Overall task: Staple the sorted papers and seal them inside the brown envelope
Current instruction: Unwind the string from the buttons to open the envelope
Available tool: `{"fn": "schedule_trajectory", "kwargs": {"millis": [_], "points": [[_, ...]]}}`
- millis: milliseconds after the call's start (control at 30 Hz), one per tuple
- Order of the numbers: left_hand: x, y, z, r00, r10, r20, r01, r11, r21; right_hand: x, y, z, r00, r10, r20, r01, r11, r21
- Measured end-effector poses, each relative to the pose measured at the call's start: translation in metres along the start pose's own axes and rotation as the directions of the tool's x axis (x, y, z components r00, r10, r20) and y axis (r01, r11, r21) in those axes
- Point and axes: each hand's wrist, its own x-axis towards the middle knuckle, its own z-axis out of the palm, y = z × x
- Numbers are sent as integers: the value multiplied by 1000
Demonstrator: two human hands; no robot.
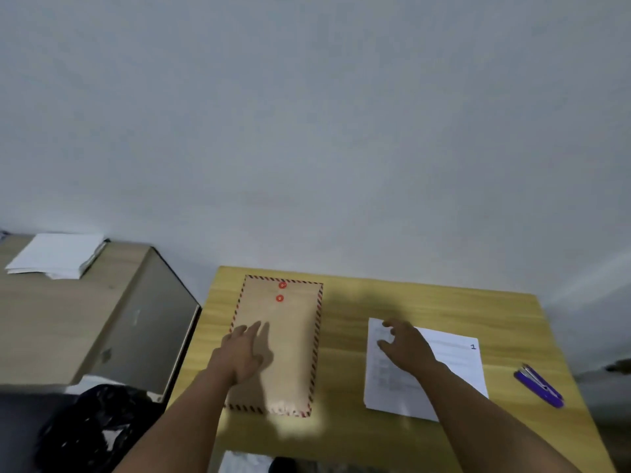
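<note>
1. One mark can be read: a printed "1" in the top right corner of the papers [444, 356]; the lines of text below it are too blurred to make out.
2. The envelope [290, 336] is brown with a red-and-dark striped border and two red buttons [281, 291] near its far end; no writing shows on it.
3. It lies flat on the left part of the yellow table [409, 302], with the papers well to its right and apart from it.
4. The left hand [240, 353] lies palm down on the envelope's left half, fingers straight and pointing away, holding nothing.
5. The right hand [406, 346] is over the papers' upper left part, fingers loosely curled and spread; whether the tips touch the sheet I cannot tell.
6. A purple stapler [539, 387] lies near the table's right edge, apart from the papers.
7. To the left, a stack of white sheets [54, 256] sits on a pale wooden cabinet [68, 319].
</note>
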Motion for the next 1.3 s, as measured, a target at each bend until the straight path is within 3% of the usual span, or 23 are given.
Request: {"fn": "schedule_trajectory", "kwargs": {"millis": [300, 500, 700, 867, 1000, 1133, 1300], "points": [[62, -52, 5, 993, 114, 7, -114, 993, -34, 45, -149, 75, 971, -211, 109, 212, 977, 5], [133, -66, 15, 973, 180, -142, -178, 984, 25, 103, -194, 133, 916, -378, 136, 382, 924, -3], [184, -76, 42, 914, 280, -293, -240, 956, 166, 149, -201, 182, 848, -519, 109, 529, 813, -243], [187, -81, 62, 861, 296, -414, -216, 949, 229, 166, -204, 176, 778, -581, 239, 625, 679, -384], [189, -81, 62, 857, 283, -432, -207, 954, 215, 168, -193, 179, 740, -667, 84, 643, 666, -379], [190, -83, 64, 823, 296, -485, -231, 954, 190, 168, -175, 181, 753, -657, 19, 630, 713, -309], [189, -83, 64, 799, 309, -516, -246, 951, 189, 163, -151, 158, 842, -540, -3, 521, 814, -258]]}}
